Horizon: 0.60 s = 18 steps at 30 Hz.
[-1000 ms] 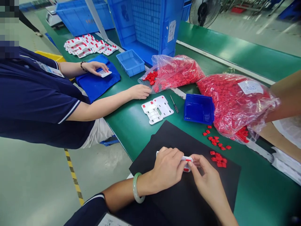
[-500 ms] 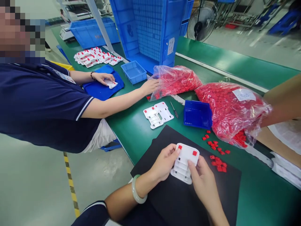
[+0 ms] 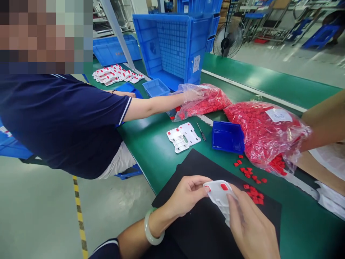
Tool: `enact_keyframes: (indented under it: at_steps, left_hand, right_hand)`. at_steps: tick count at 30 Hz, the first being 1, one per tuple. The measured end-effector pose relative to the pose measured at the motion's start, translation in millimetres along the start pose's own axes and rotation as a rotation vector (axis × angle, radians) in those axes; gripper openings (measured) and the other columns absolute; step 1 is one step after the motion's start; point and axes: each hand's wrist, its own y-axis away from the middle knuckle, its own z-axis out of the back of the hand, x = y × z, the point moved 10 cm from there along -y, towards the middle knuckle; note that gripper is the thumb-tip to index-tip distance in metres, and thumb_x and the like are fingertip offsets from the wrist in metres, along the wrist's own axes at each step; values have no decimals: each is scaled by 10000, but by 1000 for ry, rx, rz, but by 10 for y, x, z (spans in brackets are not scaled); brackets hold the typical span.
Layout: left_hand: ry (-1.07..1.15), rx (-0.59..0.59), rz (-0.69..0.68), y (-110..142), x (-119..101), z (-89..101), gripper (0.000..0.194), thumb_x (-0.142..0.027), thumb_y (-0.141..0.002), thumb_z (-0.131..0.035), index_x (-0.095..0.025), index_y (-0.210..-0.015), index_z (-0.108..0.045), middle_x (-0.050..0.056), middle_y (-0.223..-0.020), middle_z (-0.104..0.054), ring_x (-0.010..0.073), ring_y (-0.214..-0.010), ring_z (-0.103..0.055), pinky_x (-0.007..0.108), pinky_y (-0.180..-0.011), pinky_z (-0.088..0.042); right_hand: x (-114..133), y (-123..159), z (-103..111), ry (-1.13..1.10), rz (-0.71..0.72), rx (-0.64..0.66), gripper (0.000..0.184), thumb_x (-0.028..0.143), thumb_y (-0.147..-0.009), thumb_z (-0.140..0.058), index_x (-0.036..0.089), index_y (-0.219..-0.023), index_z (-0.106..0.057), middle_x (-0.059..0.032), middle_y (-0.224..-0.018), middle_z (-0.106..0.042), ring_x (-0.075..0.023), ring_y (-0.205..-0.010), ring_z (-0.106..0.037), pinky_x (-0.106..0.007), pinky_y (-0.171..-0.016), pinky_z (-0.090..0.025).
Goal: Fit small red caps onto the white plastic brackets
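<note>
Centrally, a white plastic part with red square pads is held tilted between the person's two hands, above a black sheet. Left hand: fingers together, tips against the part's left edge; a pale green bangle circles the wrist. Right hand: fingers together, pressed along the part's right side. Just beyond the sheet, on the green workbench, lie two white parts, a small screwdriver, a dark blue tray and loose red pieces. A large clear bag of red pieces, bearing a white label, sits right of the tray, with a forearm at its far edge. Opposite, a co-worker in a navy polo shirt reaches across the bench, one hand resting on a second bag. Farther back stand a light blue bin, a cluster of white parts, a large blue crate and a fan.
</note>
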Motion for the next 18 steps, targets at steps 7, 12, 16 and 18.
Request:
enact_keyframes:
  at_steps: [7,12,16,18]
  left_hand:
    - [-21,-142,-70,10,-59,91,161,-275,-775,-717,-115,-777,-737,50,-742,-684,145,-701,-591,277,-700,-464]
    - [54,-94,-13,-10,27,120,204,-274,-779,-735,-127,-921,-734,52,-813,-702,130,-729,-612,262,-730,-473]
    - [95,15,28,34,71,38,315,-286,-785,-749,-148,-1065,-710,76,-933,-724,145,-805,-647,274,-789,-491]
    - [72,35,27,64,52,10,310,-293,-799,-738,-150,-1073,-713,78,-933,-727,156,-822,-654,284,-805,-495]
  right_hand:
    - [248,39,51,84,10,-83,275,238,-967,-451,228,-1200,-596,-40,-867,-728,-206,-767,-690,-301,-694,-448]
    - [-57,19,-156,-163,-188,66,304,376,-974,-413,226,-1141,-618,-56,-925,-741,-200,-742,-706,-261,-589,-512]
    - [-308,65,-277,-317,-365,226,349,452,-960,-413,260,-1178,-607,-41,-982,-749,-178,-649,-703,-239,-492,-525]
    - [-291,63,-204,-263,-337,201,347,451,-956,-415,268,-1173,-615,-41,-994,-746,-193,-677,-706,-257,-519,-528]
